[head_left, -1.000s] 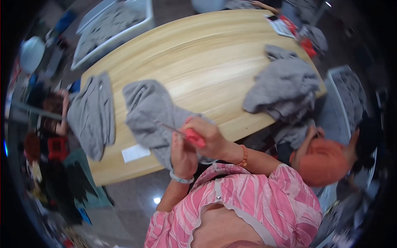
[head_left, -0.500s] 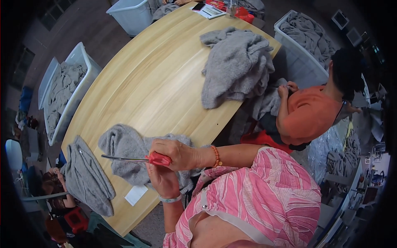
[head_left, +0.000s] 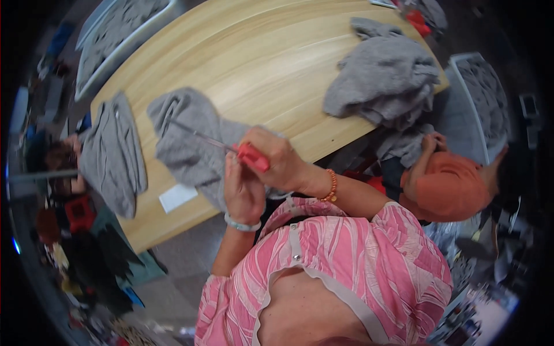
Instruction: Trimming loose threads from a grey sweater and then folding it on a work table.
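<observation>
Right hand [head_left: 277,154] part-hides the tool [head_left: 253,157] — its tip [head_left: 183,126] blurred; left bin [head_left: 130,46] — cut off by the top edge.

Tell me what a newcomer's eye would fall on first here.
Probably the red-handled tool in the right hand, near the picture's centre, its thin shaft pointing up and left over grey cloth. Then the pink patterned top across the lower middle, and a co-worker's orange shirt at the right, below a grey heap.
</observation>
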Demonstrator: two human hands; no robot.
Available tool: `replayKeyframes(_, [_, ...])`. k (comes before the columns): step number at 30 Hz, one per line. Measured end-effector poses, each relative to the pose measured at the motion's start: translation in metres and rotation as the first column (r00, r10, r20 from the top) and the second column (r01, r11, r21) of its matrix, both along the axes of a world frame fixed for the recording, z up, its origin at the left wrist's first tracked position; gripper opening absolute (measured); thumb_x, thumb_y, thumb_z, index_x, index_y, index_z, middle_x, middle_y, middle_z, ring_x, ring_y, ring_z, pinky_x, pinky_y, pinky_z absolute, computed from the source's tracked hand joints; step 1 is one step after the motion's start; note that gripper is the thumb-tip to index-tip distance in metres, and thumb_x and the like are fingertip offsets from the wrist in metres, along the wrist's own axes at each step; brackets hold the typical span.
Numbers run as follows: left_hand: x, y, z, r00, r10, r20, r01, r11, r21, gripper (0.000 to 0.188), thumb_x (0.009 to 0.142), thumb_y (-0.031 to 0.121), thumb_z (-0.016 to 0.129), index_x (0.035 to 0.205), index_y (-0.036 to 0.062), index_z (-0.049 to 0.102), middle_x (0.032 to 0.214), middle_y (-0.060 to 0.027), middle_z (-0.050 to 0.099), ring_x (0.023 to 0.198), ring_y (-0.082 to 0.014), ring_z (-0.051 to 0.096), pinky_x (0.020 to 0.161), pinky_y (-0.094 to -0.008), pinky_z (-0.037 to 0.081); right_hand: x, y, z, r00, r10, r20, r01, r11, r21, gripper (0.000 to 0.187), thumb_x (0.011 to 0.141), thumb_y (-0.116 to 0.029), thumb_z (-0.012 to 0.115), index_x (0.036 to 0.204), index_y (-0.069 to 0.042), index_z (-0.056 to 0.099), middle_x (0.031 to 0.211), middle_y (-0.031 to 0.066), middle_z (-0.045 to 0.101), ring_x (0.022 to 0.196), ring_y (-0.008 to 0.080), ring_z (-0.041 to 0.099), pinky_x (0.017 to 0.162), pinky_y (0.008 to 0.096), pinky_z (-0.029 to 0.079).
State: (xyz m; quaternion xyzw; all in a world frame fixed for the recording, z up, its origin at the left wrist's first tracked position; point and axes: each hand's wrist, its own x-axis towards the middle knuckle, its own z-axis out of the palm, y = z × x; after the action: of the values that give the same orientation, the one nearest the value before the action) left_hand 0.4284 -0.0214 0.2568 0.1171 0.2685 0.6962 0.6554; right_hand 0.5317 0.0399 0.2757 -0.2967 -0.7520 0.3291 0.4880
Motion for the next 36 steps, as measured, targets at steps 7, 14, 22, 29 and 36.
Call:
replayKeyframes(7, [-0.009, -0.009, 0.0, 0.999, 0.029, 0.021, -0.028, 0.999, -0.028, 0.015, 0.096, 0.017, 0.044, 0.107, 0.0067, 0.048, 0.102, -0.0026, 0.054, 0.1, -0.0116, 0.05, 0.091, -0.028, 0.039, -0.014, -0.008, -0.005, 0.998, 0.034, 0.062, -0.031, 0.998, -0.053, 0.017, 0.077, -0.005, 0.065, 0.087, 0.0, 0.052, 0.083, 0.0151, 0.055, 0.074, 0.0328, 0.057, 0.063, 0.0345, 0.046])
replayKeyframes(14, [-0.012, -0.015, -0.006, 0.996, 0.038, 0.075, -0.035, 0.999, -0.037, 0.015, 0.096, 0.016, 0.044, 0.106, 0.0058, 0.047, 0.101, -0.0017, 0.053, 0.098, -0.0105, 0.05, 0.091, -0.0268, 0.039, -0.015, -0.015, -0.005, 0.991, 0.029, 0.133, -0.017, 0.996, -0.086, 0.019, 0.077, -0.007, 0.066, 0.089, 0.0, 0.052, 0.08, 0.0144, 0.054, 0.071, 0.0312, 0.057, 0.062, 0.0338, 0.046])
replayKeyframes(22, [-0.012, -0.014, -0.003, 0.995, 0.062, 0.075, -0.057, 0.996, -0.069, 0.014, 0.097, 0.015, 0.042, 0.105, 0.0055, 0.046, 0.099, -0.0015, 0.053, 0.097, -0.01, 0.05, 0.091, -0.0263, 0.038, -0.015, -0.016, -0.008, 0.992, 0.033, 0.125, -0.026, 0.998, -0.061, 0.019, 0.079, -0.008, 0.065, 0.09, 0.0, 0.052, 0.081, 0.0146, 0.054, 0.073, 0.0312, 0.057, 0.064, 0.0336, 0.046])
replayKeyframes(29, [-0.022, -0.004, 0.0, 0.887, 0.261, -0.381, -0.121, 0.928, 0.352, 0.008, 0.095, 0.015, 0.045, 0.099, 0.0102, 0.05, 0.137, -0.017, 0.036, 0.124, -0.024, 0.037, 0.102, -0.0397, 0.029, 0.003, -0.002, 0.001, 0.969, -0.219, 0.111, 0.195, 0.962, 0.191, 0.017, 0.081, -0.013, 0.065, 0.091, -0.001, 0.057, 0.083, 0.0158, 0.057, 0.073, 0.032, 0.057, 0.063, 0.0338, 0.046])
replayKeyframes(36, [-0.056, -0.021, 0.009, -0.385, 0.594, -0.707, 0.112, 0.79, 0.602, 0.024, 0.08, 0.014, 0.063, 0.1, 0.0265, 0.068, 0.134, -0.0175, 0.041, 0.128, -0.0336, 0.032, 0.105, -0.0468, 0.025, 0.034, 0.002, -0.004, 0.854, -0.199, 0.481, 0.304, 0.941, -0.151, 0.023, 0.081, -0.025, 0.068, 0.08, -0.002, 0.064, 0.067, 0.0166, 0.059, 0.062, 0.0327, 0.059, 0.055, 0.0371, 0.044])
